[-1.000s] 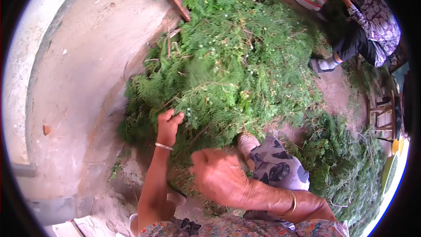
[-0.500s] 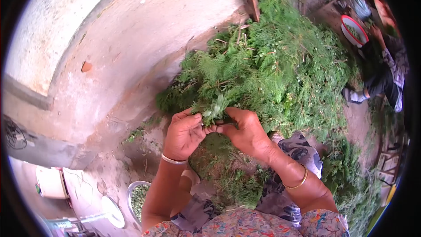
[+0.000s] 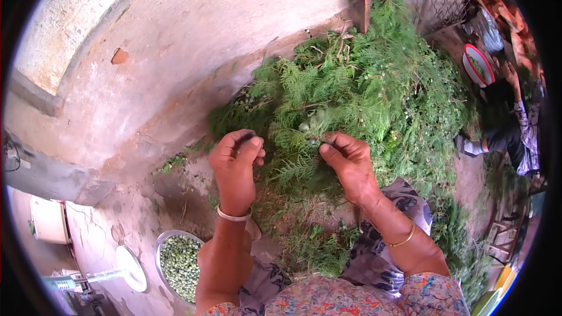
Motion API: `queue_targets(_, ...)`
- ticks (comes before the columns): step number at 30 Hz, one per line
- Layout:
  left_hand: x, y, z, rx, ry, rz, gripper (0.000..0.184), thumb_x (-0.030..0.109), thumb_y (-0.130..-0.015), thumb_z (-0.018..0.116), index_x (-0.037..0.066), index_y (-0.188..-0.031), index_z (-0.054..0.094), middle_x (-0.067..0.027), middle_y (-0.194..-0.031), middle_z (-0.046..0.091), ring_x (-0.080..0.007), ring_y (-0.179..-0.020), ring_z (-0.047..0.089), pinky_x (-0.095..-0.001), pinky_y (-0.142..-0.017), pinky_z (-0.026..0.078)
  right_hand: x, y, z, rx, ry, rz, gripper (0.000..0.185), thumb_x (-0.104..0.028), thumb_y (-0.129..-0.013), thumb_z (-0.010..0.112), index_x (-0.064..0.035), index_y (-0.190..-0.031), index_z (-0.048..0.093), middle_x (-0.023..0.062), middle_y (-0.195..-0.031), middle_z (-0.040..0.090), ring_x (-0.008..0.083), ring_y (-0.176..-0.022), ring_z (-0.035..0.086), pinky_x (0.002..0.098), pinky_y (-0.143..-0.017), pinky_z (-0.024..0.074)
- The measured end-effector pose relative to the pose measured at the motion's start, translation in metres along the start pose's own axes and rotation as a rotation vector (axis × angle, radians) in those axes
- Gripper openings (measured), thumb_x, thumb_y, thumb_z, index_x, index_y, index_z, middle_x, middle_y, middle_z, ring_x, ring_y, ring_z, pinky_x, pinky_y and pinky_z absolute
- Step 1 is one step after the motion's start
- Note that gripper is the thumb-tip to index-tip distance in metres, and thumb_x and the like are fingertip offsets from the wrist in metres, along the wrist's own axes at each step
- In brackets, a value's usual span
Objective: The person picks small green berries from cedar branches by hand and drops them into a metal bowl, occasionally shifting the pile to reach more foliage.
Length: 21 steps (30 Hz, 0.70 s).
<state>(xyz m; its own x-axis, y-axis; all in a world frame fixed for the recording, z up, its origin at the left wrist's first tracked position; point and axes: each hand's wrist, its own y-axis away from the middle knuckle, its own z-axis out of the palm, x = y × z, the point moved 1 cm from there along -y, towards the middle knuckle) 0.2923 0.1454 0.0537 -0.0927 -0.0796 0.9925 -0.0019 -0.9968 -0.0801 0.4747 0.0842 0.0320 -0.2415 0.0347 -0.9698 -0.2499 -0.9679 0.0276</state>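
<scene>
My left hand [image 3: 237, 167] is raised at the left edge of a big pile of green conifer branches [image 3: 363, 93]. Its fingers are curled in a pinch, and anything inside them is too small to make out. To the right, my right hand [image 3: 348, 164] pinches a leafy sprig [image 3: 301, 167] that hangs to the left of its fingertips. Small pale green cones [image 3: 310, 124] show just above the sprig. The two hands are apart.
A metal basin [image 3: 160, 257] of small green cones stands at the lower left, beside a white fan [image 3: 132, 269]. A co-worker's arm [image 3: 513, 82] is at the right, near a red-rimmed bowl [image 3: 466, 58]. A wall [image 3: 175, 41] runs along the upper left.
The view has swung left and down, bringing the basin into sight. My hands came together at a sprig, then moved apart, the sprig staying with my right hand.
</scene>
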Motion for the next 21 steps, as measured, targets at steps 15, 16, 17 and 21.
queue_targets(15,-0.001,0.019,0.008,-0.395,0.350,-0.392,0.023,0.015,-0.090,0.054,-0.004,-0.102,0.057,-0.0118,-0.083,0.064,-0.0200,-0.064,0.064,-0.0299,-0.047,0.051,-0.011,0.008,-0.001,-0.162,0.359,-0.306,0.014,0.006,-0.080,0.062,-0.0009,-0.092,0.065,0.0046,-0.086,0.065,0.0093,-0.078,0.057,0.0240,-0.071,0.0463)
queue_targets(16,0.001,0.020,0.008,-0.428,0.336,-0.408,0.027,0.019,-0.090,0.053,-0.004,-0.105,0.055,-0.0133,-0.084,0.064,-0.0220,-0.065,0.065,-0.0309,-0.046,0.051,-0.011,0.008,-0.001,-0.189,0.360,-0.278,0.011,0.004,-0.080,0.063,-0.0004,-0.090,0.064,0.0049,-0.082,0.064,0.0096,-0.074,0.056,0.0241,-0.067,0.0458)
queue_targets(17,0.002,0.021,0.007,-0.426,0.335,-0.411,0.027,0.019,-0.090,0.053,-0.004,-0.105,0.055,-0.0133,-0.084,0.064,-0.0220,-0.065,0.065,-0.0309,-0.046,0.051,-0.012,0.008,-0.001,-0.190,0.359,-0.275,0.011,0.004,-0.080,0.063,-0.0004,-0.090,0.064,0.0049,-0.082,0.064,0.0096,-0.074,0.056,0.0241,-0.067,0.0458)
queue_targets(21,-0.002,0.020,0.005,-0.518,0.487,-0.472,0.030,0.021,-0.089,0.053,-0.006,-0.103,0.054,-0.0164,-0.083,0.063,-0.0243,-0.063,0.064,-0.0310,-0.044,0.049,-0.016,0.005,-0.001,-0.230,0.292,-0.109,0.009,0.004,-0.078,0.064,0.0008,-0.087,0.063,0.0016,-0.074,0.062,0.0052,-0.070,0.052,0.0223,-0.063,0.0443)
